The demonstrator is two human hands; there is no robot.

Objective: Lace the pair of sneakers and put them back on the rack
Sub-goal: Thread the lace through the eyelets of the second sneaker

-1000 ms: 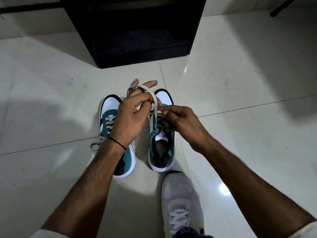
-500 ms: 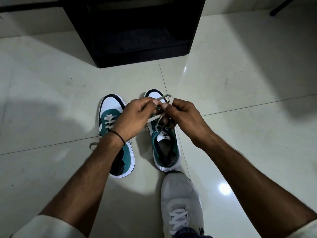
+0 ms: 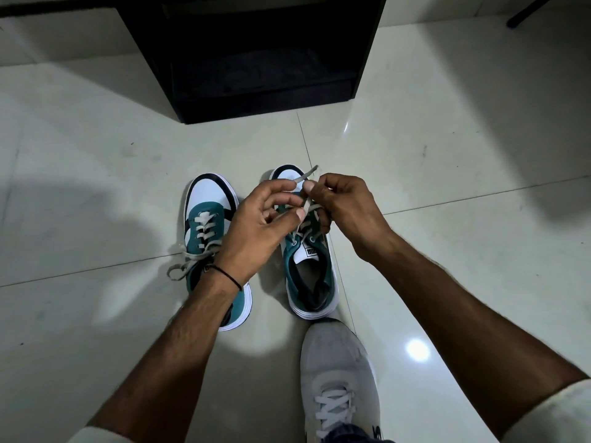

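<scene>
Two teal, white and black sneakers stand side by side on the tiled floor, toes pointing away from me. The left sneaker is laced, with a loose bow lying off its left side. Both my hands hover over the right sneaker. My right hand pinches the grey lace, whose free end sticks up past the fingers. My left hand has its thumb and fingers around the lower run of that same lace. The black rack stands just beyond the shoes.
My own foot in a grey sneaker rests on the floor right behind the right teal sneaker. A dark furniture leg shows at the top right corner. Pale glossy tiles spread out on both sides.
My left hand has let go of the raised loop and dropped lower over the shoe. My right hand has taken the lace end, which now points up. The right sneaker has shifted slightly.
</scene>
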